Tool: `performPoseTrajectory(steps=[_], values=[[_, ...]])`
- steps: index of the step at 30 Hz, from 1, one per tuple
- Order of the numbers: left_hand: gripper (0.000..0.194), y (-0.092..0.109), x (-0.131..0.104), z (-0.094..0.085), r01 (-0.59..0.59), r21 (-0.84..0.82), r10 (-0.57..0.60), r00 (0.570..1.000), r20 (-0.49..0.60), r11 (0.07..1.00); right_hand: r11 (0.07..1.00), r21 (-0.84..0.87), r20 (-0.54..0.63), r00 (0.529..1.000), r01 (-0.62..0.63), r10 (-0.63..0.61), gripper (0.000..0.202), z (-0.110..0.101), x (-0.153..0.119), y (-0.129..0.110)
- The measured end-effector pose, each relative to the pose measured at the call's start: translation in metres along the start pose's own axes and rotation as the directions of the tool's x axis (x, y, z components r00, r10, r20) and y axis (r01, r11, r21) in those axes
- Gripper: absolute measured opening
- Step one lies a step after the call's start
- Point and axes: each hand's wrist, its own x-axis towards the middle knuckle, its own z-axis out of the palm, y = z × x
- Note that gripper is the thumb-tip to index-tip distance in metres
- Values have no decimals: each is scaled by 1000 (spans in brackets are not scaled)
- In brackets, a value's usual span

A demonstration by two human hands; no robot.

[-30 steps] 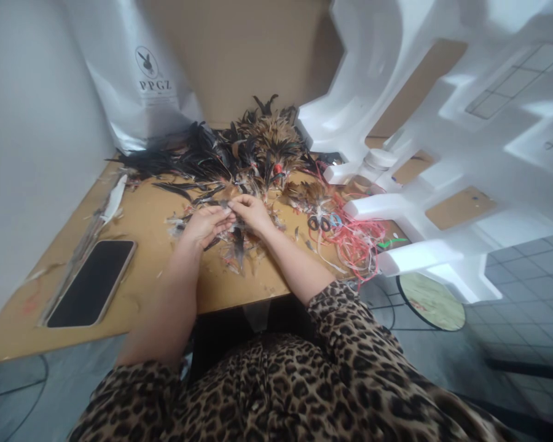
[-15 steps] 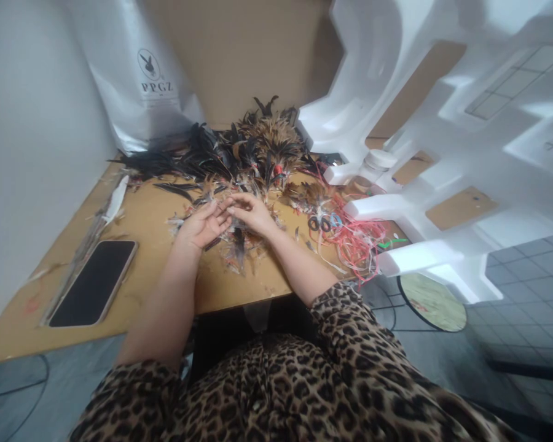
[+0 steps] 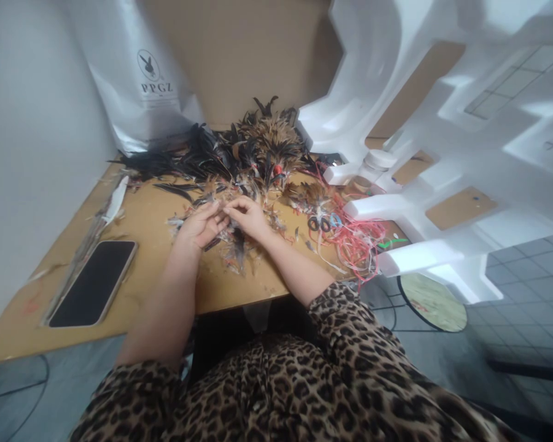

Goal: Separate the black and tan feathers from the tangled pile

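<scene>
1. Head view: a small feather bundle (image 3: pixel 223 215) is pinched between the left hand (image 3: pixel 200 225) and right hand (image 3: pixel 247 216), fingertips closed on it.
2. Behind the bundle, a feather pile (image 3: pixel 253 150) is heaped.
3. Left of the bundle, a phone (image 3: pixel 92 282) is laid flat.

phone (image 3: pixel 91 283) left on table (image 3: pixel 166 288) | feather pile (image 3: pixel 253 150) behind hands | strings (image 3: pixel 357 239) right

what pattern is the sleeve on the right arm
Leopard print, tan with dark spots, on the sleeve of the right arm; the head view shows it.
</scene>
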Motion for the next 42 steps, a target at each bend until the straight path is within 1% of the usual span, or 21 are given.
performPoseTrajectory(steps=[4,7,9,13,17,21,23,26,30,35,37,39,42], values=[[7,1,0,0,8,-14,-8,1000,-3,1000,984,143,2,995,-102,103,20,-7,3,3],[6,2,1,-1,-26,23,27,998,-58,999,959,239,23,988,-151,150,25,-13,5,5],[6,2,2,-2,-51,54,56,994,-91,997,950,261,28,985,-170,168,27,-18,7,6],[6,1,3,-1,-102,132,116,987,-110,986,955,229,70,982,-187,176,29,-29,9,5],[9,-1,2,0,-140,256,165,983,-80,956,975,145,146,978,-169,148,28,-36,9,5],[16,-3,1,1,-127,385,152,988,-34,914,993,61,235,969,-99,82,25,-38,10,7],[17,-3,0,2,-114,425,135,991,-19,898,997,38,250,967,-67,55,24,-38,10,7],[18,-4,-1,3,-101,468,119,993,-10,878,999,-1,242,970,-37,36,23,-38,10,6],[17,-4,-1,4,-96,509,112,994,-1,856,999,-24,217,976,-27,31,21,-38,10,6],[17,-7,-1,0,-102,590,114,993,17,801,998,-55,188,982,-9,19,21,-34,9,6],[17,-8,0,-1,-112,605,121,992,25,788,998,-51,175,984,-28,37,22,-33,9,5],[17,-8,2,-2,-119,595,130,991,26,794,996,-43,151,986,-72,78,23,-35,11,5],[17,-6,3,-3,-125,528,147,989,0,840,986,-107,42,990,-126,131,25,-52,18,12]])
